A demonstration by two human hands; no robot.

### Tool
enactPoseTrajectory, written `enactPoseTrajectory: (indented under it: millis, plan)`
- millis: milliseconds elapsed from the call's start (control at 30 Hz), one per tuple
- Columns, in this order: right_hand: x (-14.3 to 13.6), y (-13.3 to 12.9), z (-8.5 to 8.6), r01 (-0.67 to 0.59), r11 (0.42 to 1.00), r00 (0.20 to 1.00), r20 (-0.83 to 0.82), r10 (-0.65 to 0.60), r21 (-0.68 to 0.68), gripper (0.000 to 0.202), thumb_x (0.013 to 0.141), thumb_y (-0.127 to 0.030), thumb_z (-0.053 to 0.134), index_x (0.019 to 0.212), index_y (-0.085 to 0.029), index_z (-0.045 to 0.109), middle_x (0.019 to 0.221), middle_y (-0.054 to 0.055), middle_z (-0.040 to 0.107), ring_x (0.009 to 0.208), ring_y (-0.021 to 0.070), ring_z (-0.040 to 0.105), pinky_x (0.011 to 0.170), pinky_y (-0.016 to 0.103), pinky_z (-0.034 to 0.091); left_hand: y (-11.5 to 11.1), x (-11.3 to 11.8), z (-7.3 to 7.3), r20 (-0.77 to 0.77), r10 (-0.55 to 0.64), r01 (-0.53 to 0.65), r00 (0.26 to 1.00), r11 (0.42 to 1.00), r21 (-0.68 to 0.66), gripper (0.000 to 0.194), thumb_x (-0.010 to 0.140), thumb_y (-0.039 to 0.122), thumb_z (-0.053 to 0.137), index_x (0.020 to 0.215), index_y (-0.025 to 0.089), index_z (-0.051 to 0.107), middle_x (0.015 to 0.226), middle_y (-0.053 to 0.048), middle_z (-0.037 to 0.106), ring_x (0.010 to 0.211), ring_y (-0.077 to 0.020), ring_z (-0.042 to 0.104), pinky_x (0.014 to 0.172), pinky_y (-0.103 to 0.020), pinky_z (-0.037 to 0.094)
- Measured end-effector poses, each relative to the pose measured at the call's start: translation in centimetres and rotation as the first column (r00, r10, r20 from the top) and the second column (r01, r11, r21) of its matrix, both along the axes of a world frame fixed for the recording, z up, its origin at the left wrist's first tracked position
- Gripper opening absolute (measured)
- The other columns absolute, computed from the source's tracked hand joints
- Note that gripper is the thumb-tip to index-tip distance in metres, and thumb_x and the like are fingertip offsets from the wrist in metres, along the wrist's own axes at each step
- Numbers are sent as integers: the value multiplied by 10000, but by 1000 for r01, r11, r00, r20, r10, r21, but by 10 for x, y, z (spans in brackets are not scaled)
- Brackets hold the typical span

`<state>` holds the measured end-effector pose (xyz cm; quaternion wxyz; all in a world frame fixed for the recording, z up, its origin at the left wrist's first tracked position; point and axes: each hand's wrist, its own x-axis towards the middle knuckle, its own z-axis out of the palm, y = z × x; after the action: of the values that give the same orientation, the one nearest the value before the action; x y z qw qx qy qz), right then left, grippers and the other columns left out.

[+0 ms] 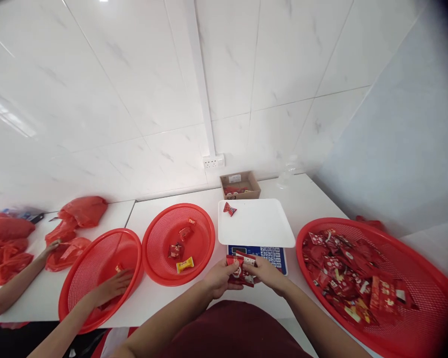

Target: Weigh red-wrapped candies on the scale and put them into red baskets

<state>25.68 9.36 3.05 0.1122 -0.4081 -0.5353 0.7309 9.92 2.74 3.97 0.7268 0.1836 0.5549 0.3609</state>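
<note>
In front of my body, my left hand is closed round red candy packets. My right hand grips the right side of the same small bunch; how many packets there are I cannot tell. Both hands are just before the blue keypad of a weighing scale and partly cover it. On the scale's white tray, a single twist-wrapped red candy lies near the far left corner. To my right, a big red basket holds a heap of red packets.
Left of the scale, a red basket contains a yellow packet and several red ones. Farther left, a co-worker's hand reaches into another basket, beside red plastic bags. An open cardboard box stands behind the tray.
</note>
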Motion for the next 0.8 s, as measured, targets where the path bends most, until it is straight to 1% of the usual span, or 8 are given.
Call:
enactPoseTrajectory:
  millis: [133,267,333,433,533,633,733,800]
  plan:
    - [5,19,7,291,948,954,-41,-298,-133,459,722,-488,656,1054,-176,601,988,82,712,830,176,661,724,318,536,8,-3,2,-75,142,-144,987,989,-25,363,784,483,642,1001,212,534,878,-12,633,703,-116,602,789,-371,509]
    - [7,39,18,492,840,840,-130,-527,-227,609,747,-468,641,1283,-274,427,1369,88,525,1126,176,593,926,315,508,21,-11,7,-121,212,-213,970,977,3,320,774,342,670,1005,212,492,916,-16,610,720,-116,605,784,-358,522]
    - [8,43,16,544,833,834,-44,-550,-103,736,766,-487,603,1399,-308,272,1478,97,391,1235,192,515,997,348,465,31,-13,8,-122,192,-189,974,981,33,349,748,297,691,1006,205,475,933,-22,607,730,-120,610,787,-361,526]
    - [17,35,2,476,830,840,129,-527,290,805,772,-481,544,1454,-249,185,1512,137,318,1312,259,428,1076,443,375,50,-13,6,-168,116,-96,979,987,125,396,740,290,694,1051,199,466,968,-37,608,778,-144,619,817,-388,522]
    - [39,18,-20,287,705,816,220,-535,649,722,786,-476,455,1417,-169,288,1463,159,388,1365,296,340,1125,489,285,72,-14,-1,-360,73,31,930,961,275,528,747,298,680,1211,214,443,1039,-64,616,953,-211,612,921,-435,472]
    - [72,-2,-40,139,598,727,329,-603,789,693,794,-510,340,1381,-142,358,1429,176,421,1381,301,311,1132,482,272,96,-18,-8,-633,93,216,768,894,393,635,777,295,628,1360,238,383,1265,-107,551,1263,-283,445,1085,-472,310]
    - [104,-18,-53,54,636,536,514,-669,770,745,773,-560,237,1378,-153,387,1430,205,409,1374,354,313,1080,577,299,121,-25,-16,-878,148,477,456,792,381,690,803,301,590,1435,232,320,1537,-106,257,1445,-296,96,1164,-474,111]
    - [119,-28,-58,45,680,426,602,-675,732,773,759,-603,188,1396,-207,375,1452,189,394,1377,376,297,1028,658,296,137,-29,-23,-957,142,602,254,751,271,721,820,364,575,1462,218,280,1580,-109,111,1451,-310,-7,1163,-496,66]
